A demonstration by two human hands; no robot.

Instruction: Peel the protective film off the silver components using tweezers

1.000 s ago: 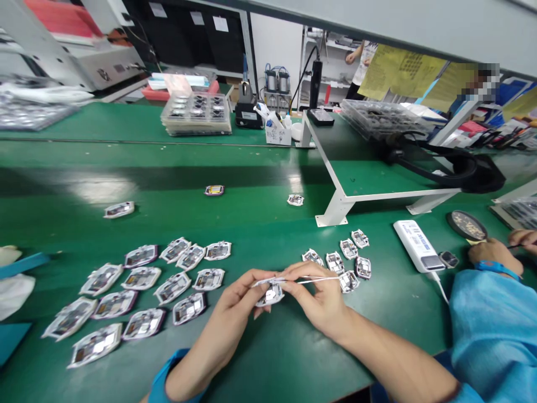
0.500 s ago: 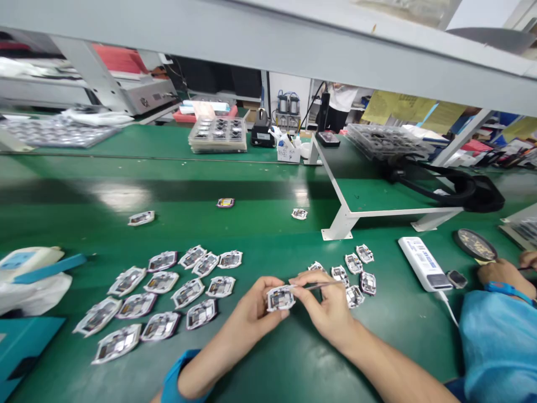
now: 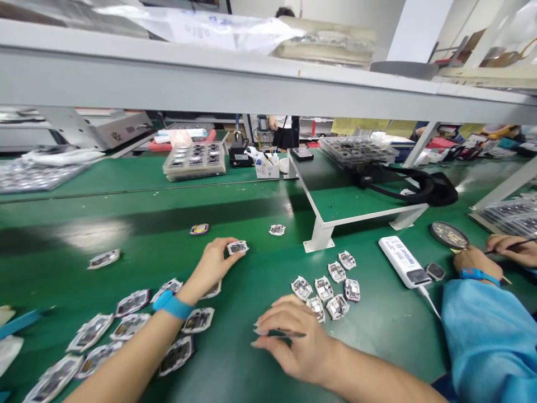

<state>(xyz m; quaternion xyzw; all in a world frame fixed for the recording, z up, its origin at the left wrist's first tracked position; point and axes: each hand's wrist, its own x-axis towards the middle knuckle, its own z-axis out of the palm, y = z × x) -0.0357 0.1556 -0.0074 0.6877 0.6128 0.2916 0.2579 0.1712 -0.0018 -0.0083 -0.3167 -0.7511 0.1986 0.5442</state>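
My left hand [image 3: 212, 264] reaches forward over the bench, thumb and fingers pinching a small open watch housing [image 3: 238, 247] with electronics inside. Low in the middle of the view, my right hand [image 3: 300, 338] holds a thin metal tool, seemingly tweezers [image 3: 286, 334], largely covered by the fingers. Several similar housings [image 3: 324, 288] lie just beyond my right hand. More of them, such as one housing [image 3: 198, 320], spread out at left, partly hidden by my left forearm. A single housing [image 3: 277, 229] rests farther back, right of my left hand.
A low green-topped stand [image 3: 352, 202] carries a black headset [image 3: 419, 187]. A white cabled device [image 3: 403, 260] and a round dish [image 3: 448, 235] are at right, beside a co-worker's hands [image 3: 478, 263]. A grey shelf beam [image 3: 251, 84] crosses above the bench.
My left hand has moved forward and left with the watch housing, away from my right hand. My right hand has dropped slightly lower, still holding the tweezers. The camera view has shifted too.
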